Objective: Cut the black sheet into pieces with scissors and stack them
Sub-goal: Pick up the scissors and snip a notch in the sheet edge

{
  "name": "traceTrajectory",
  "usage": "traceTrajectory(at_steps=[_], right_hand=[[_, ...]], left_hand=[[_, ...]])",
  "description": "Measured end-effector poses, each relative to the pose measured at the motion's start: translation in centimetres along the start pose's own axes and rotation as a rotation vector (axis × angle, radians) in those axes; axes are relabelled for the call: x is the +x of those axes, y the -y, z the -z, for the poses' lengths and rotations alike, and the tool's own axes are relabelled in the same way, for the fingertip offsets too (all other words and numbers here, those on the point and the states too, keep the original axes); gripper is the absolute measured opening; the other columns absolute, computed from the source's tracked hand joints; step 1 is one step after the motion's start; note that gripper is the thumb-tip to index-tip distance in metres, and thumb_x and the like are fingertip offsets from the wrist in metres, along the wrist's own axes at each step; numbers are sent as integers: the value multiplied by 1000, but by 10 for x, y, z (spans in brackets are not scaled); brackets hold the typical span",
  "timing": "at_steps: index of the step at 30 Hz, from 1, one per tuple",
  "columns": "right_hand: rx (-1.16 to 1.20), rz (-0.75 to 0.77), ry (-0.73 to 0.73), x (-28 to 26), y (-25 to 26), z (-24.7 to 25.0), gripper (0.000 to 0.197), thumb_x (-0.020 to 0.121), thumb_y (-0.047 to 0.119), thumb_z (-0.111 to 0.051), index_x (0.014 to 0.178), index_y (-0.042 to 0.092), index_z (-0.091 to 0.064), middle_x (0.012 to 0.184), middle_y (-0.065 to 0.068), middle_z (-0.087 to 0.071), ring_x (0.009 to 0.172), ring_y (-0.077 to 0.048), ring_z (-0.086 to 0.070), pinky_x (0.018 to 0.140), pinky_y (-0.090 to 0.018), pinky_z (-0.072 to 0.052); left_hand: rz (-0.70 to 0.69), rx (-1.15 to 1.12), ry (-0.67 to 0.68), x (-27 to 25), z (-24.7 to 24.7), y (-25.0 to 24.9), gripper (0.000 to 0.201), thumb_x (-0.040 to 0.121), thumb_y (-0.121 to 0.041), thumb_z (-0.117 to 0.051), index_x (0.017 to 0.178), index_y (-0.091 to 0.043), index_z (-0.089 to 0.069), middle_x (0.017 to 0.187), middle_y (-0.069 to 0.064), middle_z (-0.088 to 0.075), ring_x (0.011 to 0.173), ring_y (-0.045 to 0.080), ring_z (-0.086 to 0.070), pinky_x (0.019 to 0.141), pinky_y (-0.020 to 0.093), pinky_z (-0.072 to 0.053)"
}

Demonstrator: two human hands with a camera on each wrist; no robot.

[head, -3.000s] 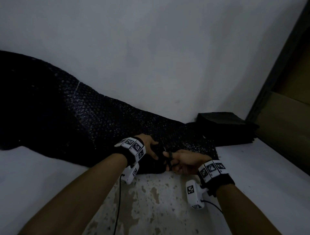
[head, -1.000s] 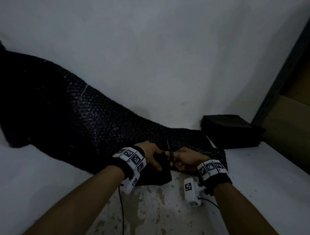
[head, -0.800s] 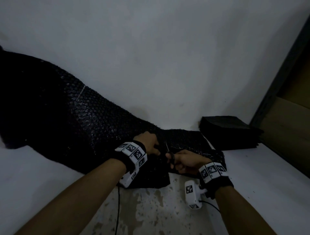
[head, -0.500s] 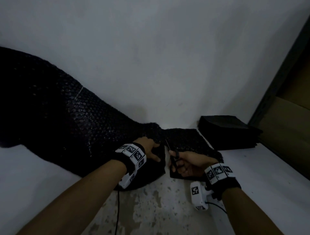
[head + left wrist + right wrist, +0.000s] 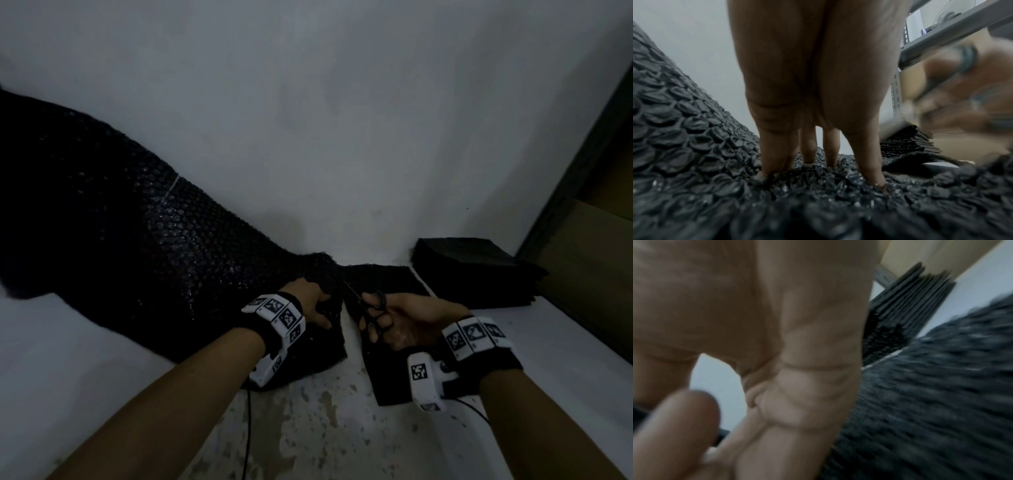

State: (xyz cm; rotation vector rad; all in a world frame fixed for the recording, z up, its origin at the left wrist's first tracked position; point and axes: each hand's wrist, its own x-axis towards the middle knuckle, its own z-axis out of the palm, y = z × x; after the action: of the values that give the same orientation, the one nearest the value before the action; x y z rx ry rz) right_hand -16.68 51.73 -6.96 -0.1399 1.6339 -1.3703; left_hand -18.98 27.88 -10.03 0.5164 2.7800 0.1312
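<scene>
Head view: my right hand [image 5: 407,322] is gripping the scissors [image 5: 371,310], fingers curled through the loops, blades pointing up toward the last uncut bridge of the black sheet [image 5: 137,246]; my left hand [image 5: 308,301] is pressing down on the sheet's near edge, just left of the cut line. Against half a second ago the slit is gaping wider and running nearly to the far edge; the piece [image 5: 380,284] on the right is lying flat on the table [image 5: 308,428], apparently joined to the roll only at the far end; so I am judging this cut nearly finished. The stack [image 5: 479,274] of earlier pieces is sitting well to the right, by the wall.

Left wrist view: the fingers [image 5: 777,154] are lying straight and spread, tips digging into the bubbled sheet; holding nothing, only pinning it; the right hand is showing as a blur at the upper right.

Right wrist view: blurred by motion; fingers are curling round a dark handle at the lower left; the sheet is lying beneath, the stack beyond.

Next, as I read it: one more snip, then moving the freed piece onto the stack.
</scene>
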Motion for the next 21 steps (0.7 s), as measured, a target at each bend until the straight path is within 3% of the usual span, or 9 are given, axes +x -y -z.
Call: traceTrajectory(at_steps=[2, 5, 8, 12, 21], right_hand=[[-31, -53, -23, 5, -10, 1, 58, 70, 62, -79, 91, 8, -73, 82, -7, -57, 51, -10, -42, 50, -21, -33], [1, -83, -54, 9, -18, -2, 51, 85, 56, -59, 89, 7, -72, 81, -7, -61, 51, -10, -41, 49, -21, -34], [21, -70, -72, 9, -19, -3, 50, 90, 53, -53, 91, 6, -71, 80, -8, -64, 51, -10, -42, 48, -20, -34], [13, -74, -95, 11, -17, -5, 49, 88, 53, -55, 87, 8, -72, 79, -7, -66, 51, -9, -44, 48, -19, -34], [-29, -49, -123, 39, -8, -1, 51, 86, 55, -59, 97, 6, -65, 77, -6, -66, 52, -8, -42, 46, -17, -30]], left_hand=[[11, 2, 10, 1, 0, 0, 81, 90, -55, -63, 155, -16, -33, 148, 11, -47, 129, 30, -49, 106, 36, -43], [18, 7, 15, 2, 0, 1, 77, 92, -53, -61, 155, -19, -32, 148, 11, -47, 130, 31, -49, 106, 38, -44], [25, 12, 23, 3, 0, 1, 72, 95, -49, -60, 154, -20, -34, 147, 11, -48, 129, 31, -49, 107, 39, -43], [27, -10, 15, 2, 1, 1, 69, 95, -46, -61, 153, -18, -36, 147, 10, -48, 130, 31, -49, 107, 39, -43], [22, -48, 3, -3, -1, 3, 85, 85, -57, -68, 153, -18, -36, 142, 10, -53, 124, 28, -54, 105, 37, -46]])
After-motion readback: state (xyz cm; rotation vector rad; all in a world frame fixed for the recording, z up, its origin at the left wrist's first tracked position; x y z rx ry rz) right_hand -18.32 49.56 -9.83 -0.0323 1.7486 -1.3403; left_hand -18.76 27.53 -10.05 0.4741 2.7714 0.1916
